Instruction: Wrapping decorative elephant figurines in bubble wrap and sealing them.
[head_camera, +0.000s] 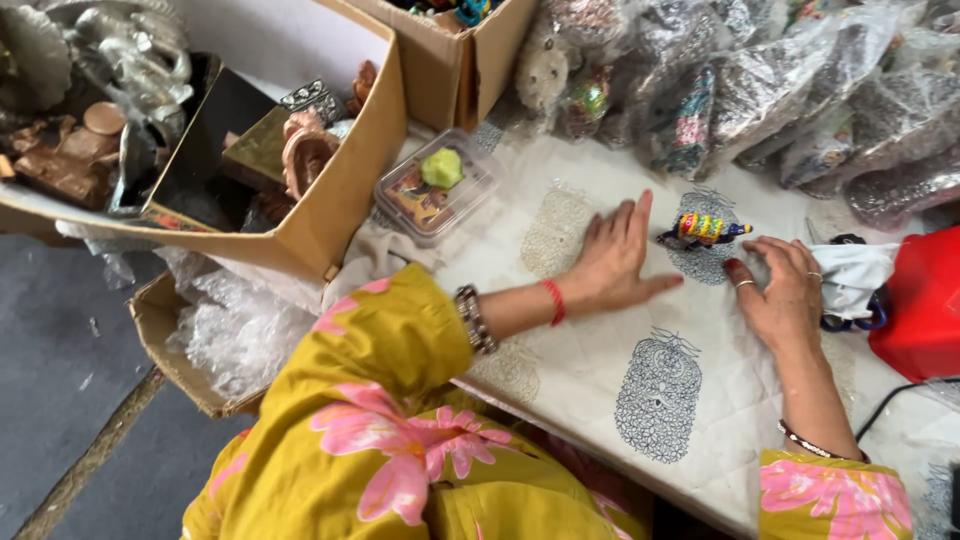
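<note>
My left hand (615, 260) lies flat, fingers spread, on the white cloth (590, 350) with dark printed motifs that covers the table. Its fingertips reach close to a small multicoloured striped figurine (702, 230) standing on the cloth. My right hand (785, 290) rests on the cloth just right of the figurine, fingers bent, touching a bunched white cloth piece (850, 275); I cannot tell whether it grips it. Both arms wear yellow sleeves with pink flowers.
A large cardboard box (340, 190) with metal and terracotta figures stands at the left. A clear plastic container (435, 185) sits beside it. Several plastic-wrapped ornaments (760, 90) pile at the back. A red object (925, 305) is at the right edge. Bubble wrap (235, 330) fills a lower box.
</note>
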